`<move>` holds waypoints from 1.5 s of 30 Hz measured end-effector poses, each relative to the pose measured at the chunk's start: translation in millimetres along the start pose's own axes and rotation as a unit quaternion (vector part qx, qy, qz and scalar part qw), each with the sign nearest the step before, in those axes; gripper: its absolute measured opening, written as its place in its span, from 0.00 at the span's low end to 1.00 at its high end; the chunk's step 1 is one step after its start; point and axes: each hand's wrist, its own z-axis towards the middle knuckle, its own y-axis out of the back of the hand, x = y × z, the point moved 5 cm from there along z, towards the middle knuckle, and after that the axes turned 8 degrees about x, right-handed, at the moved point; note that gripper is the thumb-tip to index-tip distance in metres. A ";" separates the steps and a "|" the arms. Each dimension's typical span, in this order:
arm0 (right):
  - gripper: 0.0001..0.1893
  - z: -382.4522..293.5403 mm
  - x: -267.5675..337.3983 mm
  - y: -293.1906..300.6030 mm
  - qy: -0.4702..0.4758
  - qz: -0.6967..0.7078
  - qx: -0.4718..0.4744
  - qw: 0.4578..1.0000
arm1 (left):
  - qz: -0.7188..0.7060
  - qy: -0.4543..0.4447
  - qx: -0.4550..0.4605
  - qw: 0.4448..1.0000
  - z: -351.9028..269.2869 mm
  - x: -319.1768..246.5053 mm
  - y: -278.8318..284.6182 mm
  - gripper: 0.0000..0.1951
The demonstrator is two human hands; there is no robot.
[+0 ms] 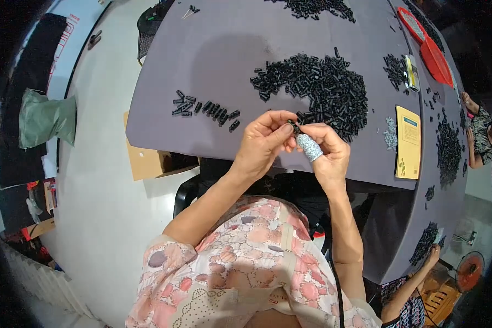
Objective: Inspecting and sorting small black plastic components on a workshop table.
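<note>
Between the fingertips of both hands is a small black cylindrical part (293, 125), mostly covered by the fingers. My left hand (266, 137) pinches it between thumb and forefinger. My right hand (326, 149) meets it from the other side, its thumb wrapped in a grey-white finger cover (310, 147); whether these fingers grip a second small piece is hidden. Just beyond the hands spreads a large pile of black cylindrical parts (324, 86) on the grey-covered table (225, 74). Left of my hands lies a smaller group of the same parts (215, 111), some lined up side by side.
At right lie a yellow booklet (408, 141), small pale pieces (390, 133) and a red basket (436, 61). Two other people work there; one's hand (433, 253) is at a black pile (424, 244). A cardboard box (147, 162) stands below the table's left edge.
</note>
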 end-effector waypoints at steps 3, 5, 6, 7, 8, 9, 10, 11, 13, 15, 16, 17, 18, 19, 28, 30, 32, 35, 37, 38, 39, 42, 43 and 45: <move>0.13 -2.4 0.9 -1.1 0.008 -0.001 -0.012 1.000 | -0.023 0.000 0.003 1.000 -2.0 -1.2 -2.4 0.10; 0.13 -4.2 7.0 -2.5 0.032 -0.052 -0.025 0.998 | -0.011 0.004 -0.014 1.000 -3.4 -1.5 -1.8 0.10; 0.13 -5.2 6.6 -4.3 0.034 -0.051 -0.025 0.998 | -0.009 0.002 -0.013 1.000 -5.3 -1.6 -1.2 0.10; 0.13 -6.7 7.1 -5.8 0.047 -0.074 -0.029 0.996 | -0.009 0.001 -0.018 1.000 -7.9 -1.2 0.1 0.11; 0.13 -8.3 7.8 -7.1 0.059 -0.097 -0.033 0.993 | -0.010 0.000 -0.023 1.000 -10.4 -1.2 0.9 0.11; 0.13 -9.8 8.6 -7.2 0.062 -0.098 -0.034 0.993 | -0.009 -0.001 -0.021 1.000 -11.8 -1.3 -1.5 0.11; 0.12 -11.5 10.0 -7.3 0.068 -0.115 -0.036 0.990 | -0.002 -0.009 -0.021 1.000 -13.2 -2.0 -4.0 0.11; 0.11 -13.0 12.1 -7.4 0.075 -0.131 -0.039 0.988 | 0.005 -0.018 -0.021 1.000 -14.1 -2.9 -6.3 0.12; 0.10 -14.4 17.8 -11.1 0.074 -0.083 -0.046 0.993 | 0.020 -0.040 -0.012 0.999 -16.2 -5.5 -10.9 0.11; 0.09 -16.7 19.9 -13.2 0.064 -0.020 -0.051 0.996 | 0.035 -0.062 -0.003 0.997 -18.4 -8.8 -15.7 0.11; 0.09 -18.0 22.1 -14.2 0.066 -0.019 -0.050 0.996 | 0.040 -0.068 -0.007 0.997 -19.7 -10.3 -17.8 0.11; 0.09 -19.1 23.4 -14.5 0.055 -0.016 -0.054 0.997 | 0.044 -0.074 -0.011 0.996 -21.3 -12.0 -19.6 0.11; 0.09 -19.5 24.7 -14.4 0.044 -0.014 -0.058 0.997 | 0.046 -0.076 -0.011 0.996 -22.5 -13.7 -21.8 0.11; 0.09 -19.7 26.6 -14.8 0.046 -0.013 -0.057 0.997 | 0.029 -0.060 -0.022 0.998 -23.7 -13.3 -22.6 0.11; 0.07 -28.0 33.6 -11.4 0.045 0.026 -0.055 0.997 | -0.053 -0.026 0.007 0.998 -24.6 -8.2 -31.6 0.12; 0.07 -26.8 32.1 -9.4 0.038 0.038 -0.058 0.997 | -0.046 -0.022 0.013 0.999 -23.0 -7.6 -33.6 0.12; 0.07 -24.7 29.8 -5.4 0.032 0.049 -0.062 0.996 | -0.004 -0.036 0.010 0.999 -20.6 -10.0 -35.8 0.12; 0.07 -22.8 26.3 -2.9 0.032 0.079 -0.057 0.995 | 0.053 -0.060 0.020 0.997 -17.7 -10.1 -37.6 0.12; 0.08 -19.5 25.5 -3.6 0.035 0.079 -0.069 0.994 | 0.031 -0.049 0.007 0.998 -13.9 -8.6 -37.5 0.12; 0.08 -17.6 24.9 -3.4 0.038 0.079 -0.079 0.993 | 0.008 -0.040 -0.007 0.999 -12.2 -7.5 -36.0 0.11; 0.07 -15.2 23.3 -1.7 0.045 0.043 -0.085 0.994 | 0.008 -0.036 -0.006 0.999 -10.2 -7.1 -35.7 0.11; 0.07 -15.1 21.0 4.0 0.084 -0.060 -0.103 0.989 | -0.035 0.003 -0.013 0.999 -5.8 -2.3 -32.9 0.12; 0.07 -14.6 20.3 5.1 0.082 -0.060 -0.104 0.989 | -0.031 0.017 0.002 0.999 -4.5 -0.7 -33.6 0.12; 0.08 -13.8 17.4 6.1 0.059 -0.050 -0.088 0.993 | -0.030 0.031 0.016 0.999 -2.3 1.7 -31.7 0.12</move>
